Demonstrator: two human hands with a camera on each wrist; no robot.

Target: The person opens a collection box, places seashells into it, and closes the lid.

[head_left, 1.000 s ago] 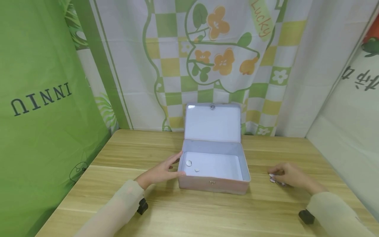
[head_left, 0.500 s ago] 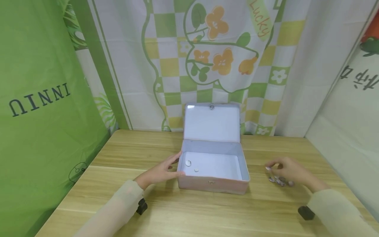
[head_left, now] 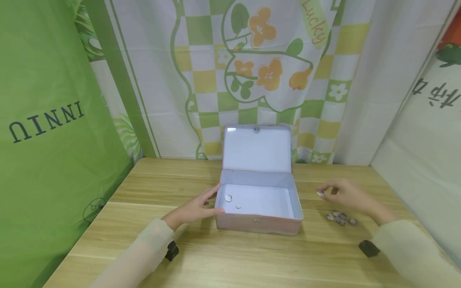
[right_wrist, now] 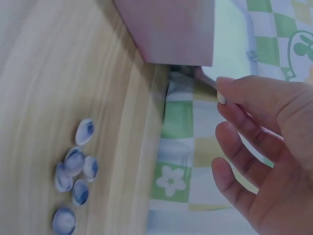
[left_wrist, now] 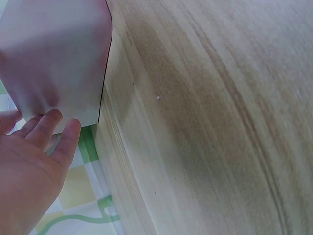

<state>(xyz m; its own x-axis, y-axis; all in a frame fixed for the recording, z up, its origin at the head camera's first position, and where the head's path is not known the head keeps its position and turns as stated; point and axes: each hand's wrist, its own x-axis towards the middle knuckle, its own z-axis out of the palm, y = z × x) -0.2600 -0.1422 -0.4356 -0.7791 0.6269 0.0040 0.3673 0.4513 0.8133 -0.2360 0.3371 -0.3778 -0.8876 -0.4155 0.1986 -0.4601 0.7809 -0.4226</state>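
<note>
Evidently, my right grip pinches a small pale shell between thumb and forefinger, above the desk and right of the open box. I judge it light, stiff, smooth enough to slip and perhaps brittle, so a gentle hold across opposite edges seems best. Six similar shells lie loosely clustered on the desk. My left grip spreads wide against the box's left side; inside, two small pale pieces lie apart toward the left, the lid raised behind.
</note>
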